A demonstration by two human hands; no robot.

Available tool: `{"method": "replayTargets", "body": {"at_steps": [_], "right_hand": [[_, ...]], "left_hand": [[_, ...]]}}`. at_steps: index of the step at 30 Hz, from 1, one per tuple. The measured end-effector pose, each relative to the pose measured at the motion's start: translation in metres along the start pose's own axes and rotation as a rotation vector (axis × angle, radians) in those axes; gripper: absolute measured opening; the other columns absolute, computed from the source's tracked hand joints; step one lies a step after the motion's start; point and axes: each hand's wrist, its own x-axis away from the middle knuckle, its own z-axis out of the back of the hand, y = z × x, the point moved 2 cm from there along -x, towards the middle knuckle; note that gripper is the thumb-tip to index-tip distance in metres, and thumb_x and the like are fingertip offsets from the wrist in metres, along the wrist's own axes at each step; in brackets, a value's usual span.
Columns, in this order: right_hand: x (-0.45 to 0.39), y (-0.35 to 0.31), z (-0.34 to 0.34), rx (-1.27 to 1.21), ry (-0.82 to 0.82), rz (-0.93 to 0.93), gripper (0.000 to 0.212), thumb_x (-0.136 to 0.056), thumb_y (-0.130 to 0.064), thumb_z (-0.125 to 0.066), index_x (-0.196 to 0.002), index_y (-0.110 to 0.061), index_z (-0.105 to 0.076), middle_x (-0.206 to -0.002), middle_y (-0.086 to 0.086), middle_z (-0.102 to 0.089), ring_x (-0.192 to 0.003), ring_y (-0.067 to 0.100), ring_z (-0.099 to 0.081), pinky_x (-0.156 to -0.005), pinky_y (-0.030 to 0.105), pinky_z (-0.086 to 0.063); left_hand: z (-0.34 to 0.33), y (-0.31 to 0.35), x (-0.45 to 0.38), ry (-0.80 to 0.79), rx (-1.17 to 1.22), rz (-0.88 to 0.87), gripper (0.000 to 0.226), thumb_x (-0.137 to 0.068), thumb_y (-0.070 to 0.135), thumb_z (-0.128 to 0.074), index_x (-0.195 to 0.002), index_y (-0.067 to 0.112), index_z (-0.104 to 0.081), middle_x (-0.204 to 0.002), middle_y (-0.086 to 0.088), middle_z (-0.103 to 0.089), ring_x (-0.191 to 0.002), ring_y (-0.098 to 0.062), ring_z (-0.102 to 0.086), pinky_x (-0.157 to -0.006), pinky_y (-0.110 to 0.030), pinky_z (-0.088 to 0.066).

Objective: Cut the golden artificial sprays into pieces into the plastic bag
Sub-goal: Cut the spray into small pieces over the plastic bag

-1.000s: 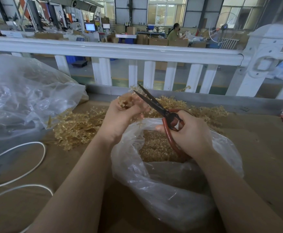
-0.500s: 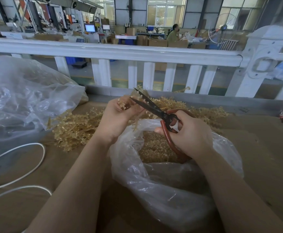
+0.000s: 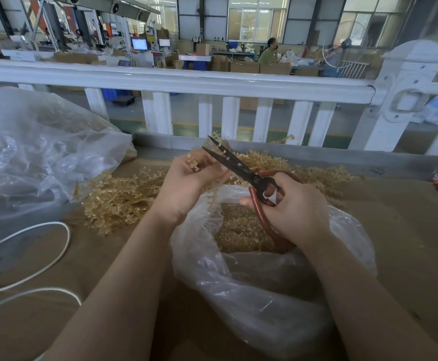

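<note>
Loose golden sprays [image 3: 124, 201] and a white railing [image 3: 176, 83] crowd the table's [image 3: 408, 230] far edge; right side lies bare.

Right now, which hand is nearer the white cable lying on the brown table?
Left. The left hand is right of the white cable; the right hand, gripping scissors, sits farther right.

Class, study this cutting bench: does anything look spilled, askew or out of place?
Nothing stands out. The left hand holds a golden spray above the open plastic bag, the right hand works the scissors, and cut pieces lie inside the bag. Uncut sprays sit piled on the table.
</note>
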Motion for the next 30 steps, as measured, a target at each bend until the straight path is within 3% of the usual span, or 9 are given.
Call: {"method": "replayTargets", "body": {"at_steps": [5,10,12,14,16,19,23,26,30], "right_hand": [[0.0000,-0.0017,0.0019,0.023,0.018,0.014,0.084,-0.065,-0.102,-0.025,-0.093,-0.030,-0.060,-0.073,-0.017,-0.064,-0.063,0.006,-0.063,-0.056,0.027,-0.055],[0.0016,-0.0039,0.0014,-0.040,0.007,0.010,0.078,-0.066,-0.101,-0.028,-0.091,-0.033,-0.059,-0.067,-0.022,-0.055,-0.055,-0.003,-0.053,-0.049,0.016,-0.043],[0.0015,-0.0038,0.0011,-0.048,-0.004,-0.002,0.077,-0.064,-0.102,-0.028,-0.092,-0.036,-0.058,-0.069,-0.025,-0.054,-0.057,-0.005,-0.052,-0.050,0.015,-0.041],[0.0007,-0.0028,0.0005,-0.052,-0.017,-0.023,0.081,-0.062,-0.103,-0.028,-0.094,-0.036,-0.060,-0.073,-0.026,-0.056,-0.060,-0.005,-0.053,-0.053,0.015,-0.044],[0.0003,-0.0019,0.0006,-0.054,-0.022,-0.032,0.084,-0.061,-0.103,-0.028,-0.094,-0.033,-0.061,-0.072,-0.024,-0.058,-0.060,-0.004,-0.054,-0.053,0.016,-0.046],[0.0007,-0.0018,0.0022,-0.059,-0.023,-0.036,0.084,-0.062,-0.102,-0.032,-0.093,-0.030,-0.063,-0.068,-0.022,-0.057,-0.058,-0.003,-0.054,-0.053,0.017,-0.045],[0.0021,-0.0037,0.0041,-0.073,-0.011,-0.019,0.075,-0.065,-0.098,-0.036,-0.094,-0.034,-0.062,-0.069,-0.027,-0.054,-0.060,-0.008,-0.051,-0.052,0.014,-0.040],[0.0024,-0.0059,0.0041,-0.058,-0.021,-0.002,0.068,-0.063,-0.101,-0.029,-0.094,-0.043,-0.050,-0.067,-0.031,-0.048,-0.059,-0.010,-0.046,-0.050,0.013,-0.034],[0.0019,-0.0051,0.0031,-0.073,-0.030,-0.021,0.069,-0.060,-0.104,-0.027,-0.095,-0.047,-0.048,-0.070,-0.032,-0.049,-0.062,-0.011,-0.047,-0.052,0.013,-0.035]], "left_hand": [[-0.0017,0.0018,0.0013,0.013,-0.041,-0.030,0.017,-0.083,0.012,-0.074,-0.098,0.003,-0.074,-0.102,-0.029,-0.069,-0.100,-0.047,-0.064,-0.094,-0.049,-0.054],[-0.0031,0.0021,0.0018,0.007,-0.059,-0.019,0.010,-0.086,0.004,-0.072,-0.095,0.007,-0.075,-0.099,-0.031,-0.067,-0.097,-0.053,-0.059,-0.095,-0.055,-0.051],[-0.0042,0.0028,0.0021,0.011,-0.059,-0.003,0.009,-0.087,0.003,-0.071,-0.095,0.004,-0.073,-0.099,-0.029,-0.069,-0.093,-0.047,-0.064,-0.092,-0.050,-0.054],[-0.0056,0.0047,0.0029,0.014,-0.014,0.014,0.009,-0.087,0.005,-0.070,-0.096,0.005,-0.072,-0.096,-0.021,-0.072,-0.088,-0.030,-0.070,-0.084,-0.034,-0.056],[-0.0063,0.0064,0.0034,0.024,0.028,0.015,0.011,-0.086,0.009,-0.070,-0.096,0.007,-0.072,-0.094,-0.021,-0.072,-0.085,-0.026,-0.070,-0.080,-0.027,-0.055],[-0.0076,0.0077,0.0039,0.027,0.030,-0.018,0.007,-0.088,0.007,-0.068,-0.093,0.011,-0.072,-0.093,-0.028,-0.067,-0.082,-0.024,-0.070,-0.079,-0.026,-0.055],[-0.0075,0.0063,0.0039,0.033,-0.014,-0.022,0.009,-0.086,0.012,-0.069,-0.086,0.019,-0.075,-0.087,-0.017,-0.067,-0.078,-0.024,-0.068,-0.077,-0.026,-0.054],[-0.0065,0.0034,0.0029,0.025,-0.078,-0.013,0.009,-0.084,0.015,-0.069,-0.092,0.012,-0.074,-0.091,-0.023,-0.069,-0.082,-0.035,-0.065,-0.083,-0.036,-0.053],[-0.0083,0.0025,0.0020,-0.002,-0.099,-0.004,0.009,-0.086,0.013,-0.068,-0.093,0.009,-0.073,-0.091,-0.025,-0.070,-0.081,-0.026,-0.066,-0.081,-0.031,-0.049]]}}
